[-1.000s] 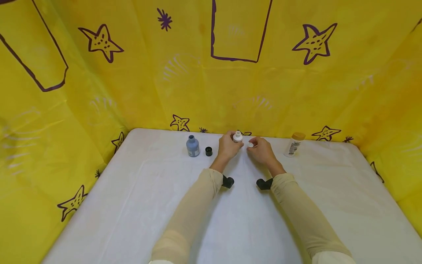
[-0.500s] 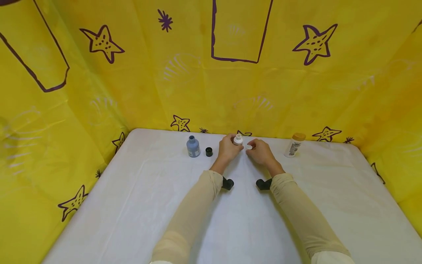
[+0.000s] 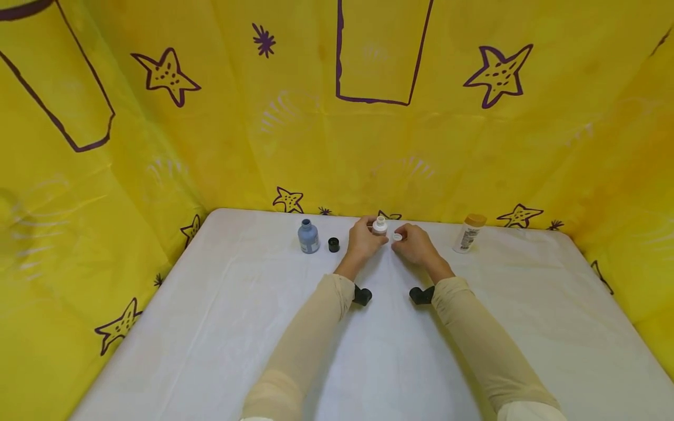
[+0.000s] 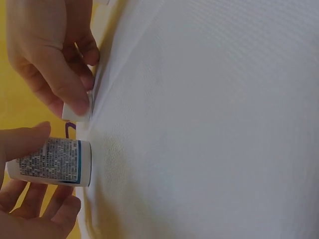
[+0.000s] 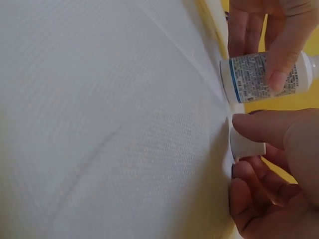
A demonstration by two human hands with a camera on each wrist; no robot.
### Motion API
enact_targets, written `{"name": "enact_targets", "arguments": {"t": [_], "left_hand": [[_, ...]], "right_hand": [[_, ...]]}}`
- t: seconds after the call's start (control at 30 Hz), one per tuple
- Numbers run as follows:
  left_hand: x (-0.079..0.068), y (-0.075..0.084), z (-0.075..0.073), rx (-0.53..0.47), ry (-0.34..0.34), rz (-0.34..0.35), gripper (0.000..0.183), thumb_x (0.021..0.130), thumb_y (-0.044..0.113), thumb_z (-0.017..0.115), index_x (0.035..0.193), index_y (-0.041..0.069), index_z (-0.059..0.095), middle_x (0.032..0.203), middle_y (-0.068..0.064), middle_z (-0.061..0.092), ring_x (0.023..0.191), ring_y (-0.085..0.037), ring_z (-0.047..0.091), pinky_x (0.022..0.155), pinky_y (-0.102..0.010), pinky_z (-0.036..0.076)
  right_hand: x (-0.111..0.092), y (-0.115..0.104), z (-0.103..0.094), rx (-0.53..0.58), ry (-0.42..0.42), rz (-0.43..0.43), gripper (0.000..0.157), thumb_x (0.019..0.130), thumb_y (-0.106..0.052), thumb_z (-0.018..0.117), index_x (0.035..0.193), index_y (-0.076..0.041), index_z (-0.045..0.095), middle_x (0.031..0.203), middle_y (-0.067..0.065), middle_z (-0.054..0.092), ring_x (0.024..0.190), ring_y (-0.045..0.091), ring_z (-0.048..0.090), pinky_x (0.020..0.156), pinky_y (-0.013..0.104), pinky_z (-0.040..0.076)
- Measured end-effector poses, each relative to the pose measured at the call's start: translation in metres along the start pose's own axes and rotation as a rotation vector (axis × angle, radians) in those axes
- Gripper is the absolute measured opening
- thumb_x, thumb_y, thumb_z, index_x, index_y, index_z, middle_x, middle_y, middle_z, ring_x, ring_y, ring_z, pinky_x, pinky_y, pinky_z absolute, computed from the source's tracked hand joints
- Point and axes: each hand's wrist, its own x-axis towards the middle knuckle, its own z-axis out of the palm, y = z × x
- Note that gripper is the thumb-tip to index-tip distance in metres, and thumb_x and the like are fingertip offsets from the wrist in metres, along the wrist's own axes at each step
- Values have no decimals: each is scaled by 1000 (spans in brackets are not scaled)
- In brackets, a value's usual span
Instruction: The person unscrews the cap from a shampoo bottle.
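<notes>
My left hand (image 3: pixel 365 240) holds a small white bottle (image 3: pixel 380 225) upright near the table's back edge. Its neck is uncapped. In the right wrist view the thumb lies across the printed label of this bottle (image 5: pixel 249 74). Just to the right, my right hand (image 3: pixel 416 242) pinches a white cap (image 3: pixel 397 237) between thumb and fingers. Low beside the bottle, the cap (image 4: pixel 75 110) is at or very near the tabletop in the left wrist view. A small gap separates cap and bottle.
A blue-grey bottle (image 3: pixel 308 237) without a cap stands left of the hands, with a black cap (image 3: pixel 334 244) beside it. To the right is a pale bottle with a tan cap (image 3: pixel 470 233). Yellow patterned cloth (image 3: pixel 316 134) rises behind the white table (image 3: pixel 237 327).
My right hand has come slightly down and to the left with the white cap. The left hand keeps hold of the white bottle in nearly the same spot.
</notes>
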Motion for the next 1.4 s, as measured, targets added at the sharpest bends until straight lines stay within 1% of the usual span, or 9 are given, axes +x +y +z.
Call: {"name": "enact_targets", "arguments": {"t": [0.17,0.3,0.47,0.57,0.73,0.9,1.07,1.23,1.4], "left_hand": [[-1,2,-1,-43,19,40,64,82,8,86,139,6,56,139,-11,62,131,-29,57,110,-41,50],[-2,9,-2,-38,37,84,69,82,14,86,142,8,54,144,-12,57,136,-31,52,113,-43,48],[-5,23,-1,-17,48,186,71,83,21,86,145,10,52,147,-12,52,140,-36,48,115,-46,45],[-8,34,0,-3,67,246,71,84,24,86,145,11,52,147,-10,51,140,-34,47,115,-46,45],[-17,54,6,4,67,353,70,84,24,85,145,12,52,148,-8,49,140,-27,44,114,-44,46],[-22,68,20,49,45,438,70,83,24,86,144,13,52,147,-7,49,139,-24,45,116,-41,44],[-22,74,37,38,-9,449,73,82,25,87,145,13,52,147,-5,50,137,-25,49,112,-41,47],[-24,73,52,-3,-92,413,75,83,28,86,148,15,50,145,-4,52,133,-24,52,108,-38,50],[-24,71,73,-41,-151,353,75,82,29,87,147,17,51,145,-4,53,133,-20,53,107,-31,51]], "right_hand": [[-8,2,-10,-2,20,24,44,95,-16,68,132,5,58,124,25,62,112,38,58,103,52,49],[-18,5,-23,-8,22,23,48,96,-17,69,136,6,54,130,28,60,115,41,60,104,53,50],[-36,5,-47,-38,59,-28,49,97,-16,68,137,8,54,132,31,59,113,44,63,100,55,53],[-49,3,-61,-56,90,-62,49,97,-16,68,137,8,54,130,31,58,110,44,63,96,54,54],[-70,2,-85,-63,102,-57,49,99,-18,67,139,6,52,132,29,54,109,42,62,92,53,56],[-86,6,-105,-88,141,-49,51,99,-19,68,141,5,51,132,28,53,108,41,62,88,50,58],[-98,15,-123,-88,205,-55,49,98,-15,67,139,7,51,130,29,53,104,41,62,80,45,60],[-105,21,-136,-101,266,-50,50,98,-15,68,139,8,51,129,31,52,102,43,62,75,40,59],[-106,26,-140,-127,317,-52,51,97,-16,69,138,9,52,127,33,51,98,42,61,69,24,51]]}}
